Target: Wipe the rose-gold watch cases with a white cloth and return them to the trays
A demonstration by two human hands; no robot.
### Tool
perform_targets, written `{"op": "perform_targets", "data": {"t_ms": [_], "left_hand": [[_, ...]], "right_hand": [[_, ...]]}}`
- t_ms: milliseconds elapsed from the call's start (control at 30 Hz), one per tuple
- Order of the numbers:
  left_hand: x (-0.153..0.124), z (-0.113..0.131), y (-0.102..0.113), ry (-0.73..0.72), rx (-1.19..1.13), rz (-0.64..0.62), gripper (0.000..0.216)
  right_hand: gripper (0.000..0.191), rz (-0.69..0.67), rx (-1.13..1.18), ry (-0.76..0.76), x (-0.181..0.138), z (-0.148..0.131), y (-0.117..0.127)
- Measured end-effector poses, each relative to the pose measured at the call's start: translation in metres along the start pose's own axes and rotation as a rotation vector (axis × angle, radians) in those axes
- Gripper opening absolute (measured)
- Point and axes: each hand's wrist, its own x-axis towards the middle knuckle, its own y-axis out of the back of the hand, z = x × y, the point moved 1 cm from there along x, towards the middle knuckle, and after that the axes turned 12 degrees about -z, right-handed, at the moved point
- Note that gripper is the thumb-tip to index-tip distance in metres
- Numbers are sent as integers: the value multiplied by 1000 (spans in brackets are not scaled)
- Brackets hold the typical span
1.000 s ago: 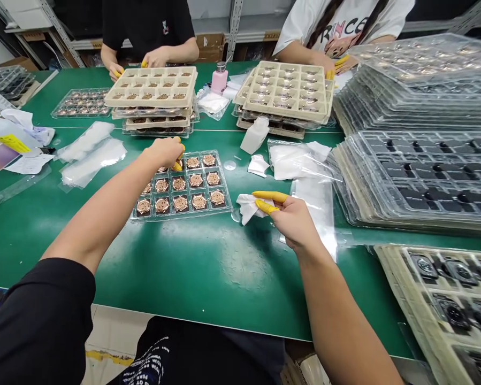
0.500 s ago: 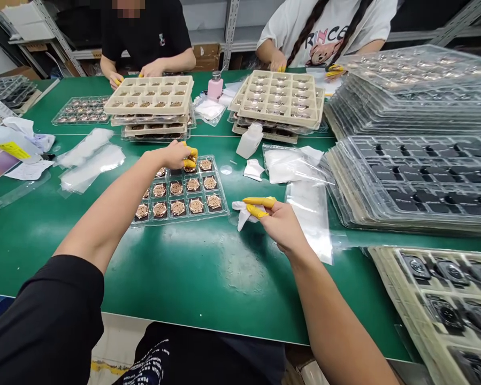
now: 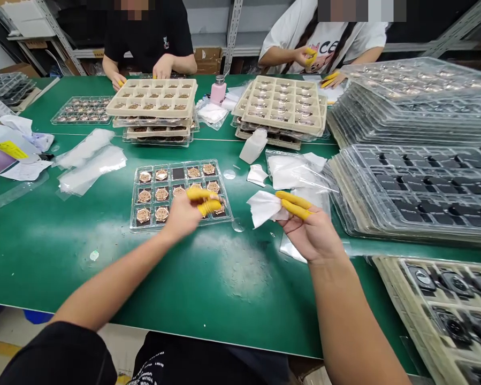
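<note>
My left hand (image 3: 190, 211), with yellow finger cots, is over the right part of a clear plastic tray (image 3: 146, 230). Its fingers are closed on what looks like a gold watch case, mostly hidden by the hand and blurred. Gold watch cases (image 3: 162, 194) fill the visible compartments, except one in the back row showing only its dark pad (image 3: 178, 174). To the right of the tray, my right hand (image 3: 308, 224), also in yellow finger cots, pinches a white cloth (image 3: 263, 207) above the table.
Stacked beige trays (image 3: 152, 101) and more beige trays (image 3: 282, 107) stand at the back, with a pink bottle (image 3: 218, 91) between. Tall clear tray stacks (image 3: 417, 187) line the right side. Plastic sleeves (image 3: 91, 160) lie at left. Two people work opposite.
My left hand has come back from the tray's far row towards me and right, uncovering a compartment with only a dark pad. My right hand has shifted right with the cloth, which is more spread.
</note>
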Motion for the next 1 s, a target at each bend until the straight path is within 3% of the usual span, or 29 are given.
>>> {"op": "perform_targets", "data": {"t_ms": [67, 133, 300, 533, 700, 867, 1000], "left_hand": [[-29, -17, -28, 68, -328, 9, 39], [-43, -30, -42, 82, -436, -6, 39], [-44, -40, -38, -23, -250, -77, 19], [-53, -32, -38, -61, 85, -103, 12], [-52, -32, -39, -57, 32, -156, 15], [-51, -34, -39, -20, -44, -123, 10], [-53, -31, -37, -13, 133, -181, 11]], "right_hand": [[41, 34, -81, 0, 1, 1, -2], [40, 57, -222, -4, -1, 4, -11], [27, 102, -768, 171, -25, 5, -50], [19, -288, -666, 214, -46, 14, -77], [22, -209, -916, 440, -37, 24, -75], [23, -160, -947, 561, -35, 28, -72], [25, -198, -1012, 585, -37, 36, -76]]}}
